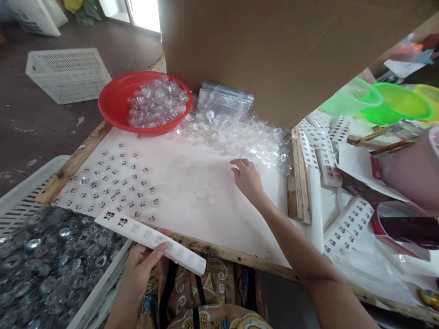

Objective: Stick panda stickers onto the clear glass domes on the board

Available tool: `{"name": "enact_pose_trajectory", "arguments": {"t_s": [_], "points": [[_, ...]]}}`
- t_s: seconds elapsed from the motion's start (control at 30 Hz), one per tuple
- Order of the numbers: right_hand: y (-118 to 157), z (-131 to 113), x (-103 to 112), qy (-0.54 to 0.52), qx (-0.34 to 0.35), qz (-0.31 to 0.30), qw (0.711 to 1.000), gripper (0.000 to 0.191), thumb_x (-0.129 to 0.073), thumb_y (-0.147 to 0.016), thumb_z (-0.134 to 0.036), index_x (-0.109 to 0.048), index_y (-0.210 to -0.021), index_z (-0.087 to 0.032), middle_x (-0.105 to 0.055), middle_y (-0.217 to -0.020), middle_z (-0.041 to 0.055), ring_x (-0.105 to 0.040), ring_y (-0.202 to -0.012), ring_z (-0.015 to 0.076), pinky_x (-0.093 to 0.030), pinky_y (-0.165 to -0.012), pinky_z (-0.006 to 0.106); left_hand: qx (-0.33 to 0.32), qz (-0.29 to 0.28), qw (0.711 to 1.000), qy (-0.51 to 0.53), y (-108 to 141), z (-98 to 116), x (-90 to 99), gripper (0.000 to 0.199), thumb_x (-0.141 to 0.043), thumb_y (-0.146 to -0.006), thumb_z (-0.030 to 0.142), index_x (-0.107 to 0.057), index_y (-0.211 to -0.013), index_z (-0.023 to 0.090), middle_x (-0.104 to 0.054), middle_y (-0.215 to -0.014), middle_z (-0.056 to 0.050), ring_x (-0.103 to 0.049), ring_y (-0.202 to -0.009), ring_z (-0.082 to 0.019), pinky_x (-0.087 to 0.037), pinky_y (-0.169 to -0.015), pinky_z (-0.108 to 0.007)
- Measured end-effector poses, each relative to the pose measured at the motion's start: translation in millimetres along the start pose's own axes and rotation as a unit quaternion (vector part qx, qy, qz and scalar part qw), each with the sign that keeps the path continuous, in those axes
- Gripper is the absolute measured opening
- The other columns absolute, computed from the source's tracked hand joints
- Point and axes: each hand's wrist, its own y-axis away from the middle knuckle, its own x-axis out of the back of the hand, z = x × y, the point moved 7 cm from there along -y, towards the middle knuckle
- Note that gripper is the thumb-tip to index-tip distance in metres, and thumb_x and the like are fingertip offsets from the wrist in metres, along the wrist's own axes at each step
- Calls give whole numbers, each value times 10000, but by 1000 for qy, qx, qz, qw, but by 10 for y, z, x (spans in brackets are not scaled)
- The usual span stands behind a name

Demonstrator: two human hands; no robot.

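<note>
Grasping a long white strip [137, 234] with dark panda prints in the left hand [141, 261] — holding the right hand [247, 179] loosely open near clear, round plastic pieces [240, 139].

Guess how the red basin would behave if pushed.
The red basin would probably slide easily, since its load of clear plastic pieces looks light. Its wide, shallow shape suggests little tipping, though the heaped pieces might shift.
</note>
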Motion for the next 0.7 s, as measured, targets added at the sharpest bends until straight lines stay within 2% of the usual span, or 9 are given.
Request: {"name": "enact_pose_trajectory", "arguments": {"t_s": [0.07,0.17,0.3,0.4,0.47,0.57,0.7], "points": [[-1,35,-5,23,6,-6,1000,349,-431,-852,-85,-662,-1102,-159,-655,-1118,166,-587,-1055,318,-504,-843,484,-2,-1,1000,-5,-7,10,-2,388,-798,-683,418,-752,-960,150,-699,-829,-68,-602,-771,-217,-466,-693,-272],[52,6,-47,-35,24,-41,998,355,-411,-878,-103,-653,-1123,-193,-661,-1130,128,-618,-1017,274,-518,-839,447,-10,-3,1000,-21,-15,42,-21,371,-790,-686,422,-755,-933,148,-693,-821,-72,-602,-760,-223,-468,-672,-275],[98,7,73,-72,8,-20,997,326,-377,-934,-166,-645,-1115,-211,-668,-1114,100,-648,-977,233,-522,-836,408,4,-4,1000,-9,-29,27,-35,369,-799,-676,409,-750,-935,149,-697,-814,-69,-608,-765,-219,-477,-682,-272],[148,-4,126,-60,3,-46,997,236,-479,-917,-217,-645,-1085,-220,-671,-1070,89,-647,-922,231,-530,-784,391,10,-4,1000,-1,-42,0,-27,374,-801,-681,407,-751,-949,152,-703,-818,-65,-609,-759,-210,-476,-677,-261],[229,-54,96,-54,14,-87,995,209,-587,-879,-261,-642,-1078,-225,-664,-1057,85,-639,-904,233,-533,-762,383,9,-4,1000,-1,-51,-11,-17,372,-803,-680,408,-754,-945,152,-709,-824,-66,-611,-754,-207,-479,-678,-260],[401,-169,-3,-47,49,-134,989,264,-675,-830,-263,-628,-1086,-217,-642,-1078,95,-621,-941,248,-531,-777,385,10,-5,1000,-3,-69,-31,7,374,-800,-685,405,-753,-952,148,-715,-823,-69,-621,-764,-212,-492,-703,-270],[560,-262,-89,-34,86,-131,987,122,-545,-896,-173,-633,-975,-202,-632,-992,101,-601,-944,250,-518,-795,386,19,-33,999,-7,-102,-76,15,389,-800,-696,398,-748,-990,148,-719,-827,-77,-635,-788,-222,-503,-728,-282]]}}
